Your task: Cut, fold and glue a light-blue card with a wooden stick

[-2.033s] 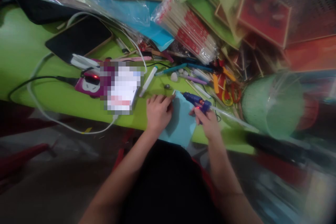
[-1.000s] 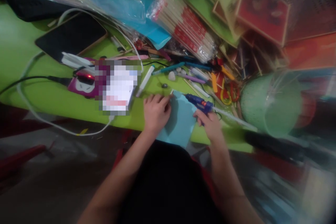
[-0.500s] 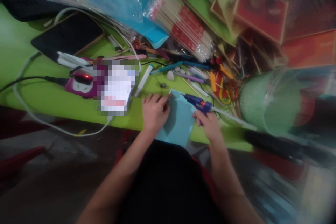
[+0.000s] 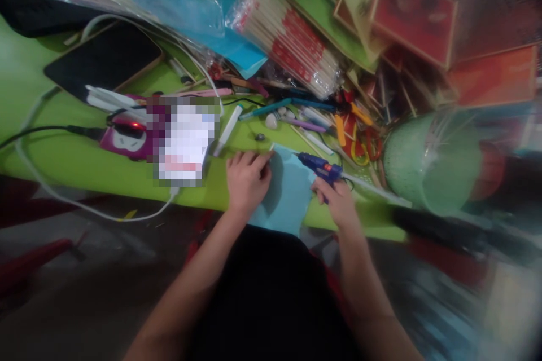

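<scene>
A light blue sheet of paper (image 4: 288,194) lies at the near edge of the green table (image 4: 84,163), hanging a little over it. My left hand (image 4: 246,179) rests on the sheet's left side, fingers curled and pressing it down near the top corner. My right hand (image 4: 336,203) is closed round the grip of a blue glue gun (image 4: 319,166). The gun's nozzle points left over the sheet's upper right part.
Pens, markers and sticks (image 4: 305,118) lie scattered behind the sheet. A wrapped bundle of sticks (image 4: 292,39), coloured paper and red frames (image 4: 417,11) pile up at the back. A green round container (image 4: 427,163) stands right. A phone (image 4: 104,59), cables and a pink device (image 4: 125,138) lie left.
The view has drifted slightly, so everything sits a little further left. The glue gun's nozzle has crept along the sheet's top edge. My left hand has stayed on the paper.
</scene>
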### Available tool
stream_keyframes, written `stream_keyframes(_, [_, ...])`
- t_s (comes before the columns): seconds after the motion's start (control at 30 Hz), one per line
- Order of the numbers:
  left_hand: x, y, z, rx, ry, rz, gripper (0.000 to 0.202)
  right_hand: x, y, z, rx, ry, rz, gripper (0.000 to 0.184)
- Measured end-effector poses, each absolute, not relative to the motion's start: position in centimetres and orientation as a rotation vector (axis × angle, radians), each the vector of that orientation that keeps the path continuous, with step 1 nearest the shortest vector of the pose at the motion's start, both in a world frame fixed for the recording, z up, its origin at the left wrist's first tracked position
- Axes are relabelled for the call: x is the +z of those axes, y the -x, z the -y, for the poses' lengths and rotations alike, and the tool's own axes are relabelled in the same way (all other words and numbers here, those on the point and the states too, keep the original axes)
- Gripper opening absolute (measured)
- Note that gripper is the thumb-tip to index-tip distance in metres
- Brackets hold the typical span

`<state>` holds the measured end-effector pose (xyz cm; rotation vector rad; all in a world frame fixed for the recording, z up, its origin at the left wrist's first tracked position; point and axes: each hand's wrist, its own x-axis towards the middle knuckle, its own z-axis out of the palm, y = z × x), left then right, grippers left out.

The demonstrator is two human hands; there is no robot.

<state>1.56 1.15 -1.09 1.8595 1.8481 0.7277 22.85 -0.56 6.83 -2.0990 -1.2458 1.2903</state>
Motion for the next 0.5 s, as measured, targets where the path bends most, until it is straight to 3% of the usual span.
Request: stream_keyframes(0.5, [-1.27, -1.34, -1.00, 0.724, -1.945, -1.823, 0.031, 6.39, -22.67, 0.60, 1.270, 2.061, 1.222, 0.046])
